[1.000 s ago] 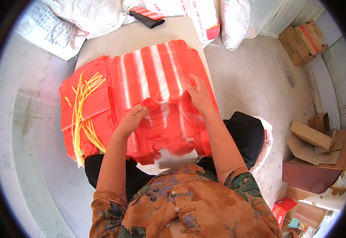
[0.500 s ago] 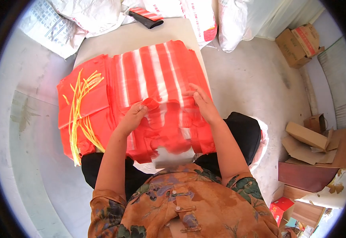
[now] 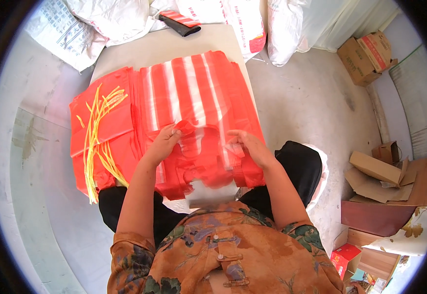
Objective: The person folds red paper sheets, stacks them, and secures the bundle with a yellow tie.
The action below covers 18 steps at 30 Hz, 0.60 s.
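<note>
At frame centre, the left hand [image 3: 162,144] pinches a handle of the red-and-white striped bag [image 3: 194,98] (topmost of a stack); the right hand [image 3: 248,144] clamps its other handle; yellow ties [image 3: 98,132] lie left.

The red-and-white striped bags [image 3: 194,98] under my grip are thin plastic film, slick and faintly glossy, crinkling where my left hand [image 3: 162,144] and right hand [image 3: 250,144] pinch them. The yellow ties [image 3: 98,132] look like narrow smooth plastic strips, and the surface [image 3: 174,46] beneath shows pale and matt. The cardboard boxes [image 3: 377,169] are dull brown paperboard, the floor [image 3: 316,108] rough grey concrete.
</note>
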Each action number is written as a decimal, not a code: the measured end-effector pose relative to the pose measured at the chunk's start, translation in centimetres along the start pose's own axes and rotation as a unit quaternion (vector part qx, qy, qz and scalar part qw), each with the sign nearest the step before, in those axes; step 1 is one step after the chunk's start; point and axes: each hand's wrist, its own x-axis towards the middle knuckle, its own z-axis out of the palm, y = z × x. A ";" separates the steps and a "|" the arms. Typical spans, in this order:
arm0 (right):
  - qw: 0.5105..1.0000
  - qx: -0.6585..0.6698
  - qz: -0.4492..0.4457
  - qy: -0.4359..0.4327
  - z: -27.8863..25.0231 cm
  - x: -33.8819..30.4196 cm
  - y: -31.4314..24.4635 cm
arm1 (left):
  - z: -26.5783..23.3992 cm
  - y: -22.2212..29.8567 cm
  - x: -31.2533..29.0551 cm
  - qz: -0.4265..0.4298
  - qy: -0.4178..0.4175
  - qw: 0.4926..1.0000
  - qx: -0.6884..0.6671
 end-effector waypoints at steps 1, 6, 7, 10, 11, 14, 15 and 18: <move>0.999 -0.027 0.018 -0.009 -0.1 -0.3 -0.2 | 0.0 0.0 0.0 -0.004 0.005 1.000 0.012; 0.998 0.010 -0.022 -0.055 -0.3 -0.8 0.3 | 0.0 -0.9 0.2 0.007 0.019 0.996 0.083; 0.995 -0.003 -0.036 -0.088 -0.5 -1.1 0.0 | 0.1 -0.6 0.1 0.005 0.014 0.994 0.105; 0.992 0.003 -0.069 -0.109 -0.7 -0.6 1.7 | -0.1 -1.2 0.3 0.027 0.015 0.990 0.137; 0.990 0.005 -0.079 -0.117 -0.7 -0.6 1.8 | 0.0 -1.1 0.3 0.026 0.015 0.990 0.137; 0.992 -0.014 -0.044 -0.115 -0.7 -1.3 0.5 | 0.1 -1.1 0.1 0.049 0.012 0.984 0.171; 0.994 -0.015 -0.030 -0.100 -0.6 -1.5 -0.3 | 0.1 -1.4 0.1 0.083 0.007 0.967 0.241; 0.997 -0.012 -0.020 -0.076 -0.9 -0.8 -1.2 | 1.0 -0.5 -0.4 0.130 0.004 0.927 0.352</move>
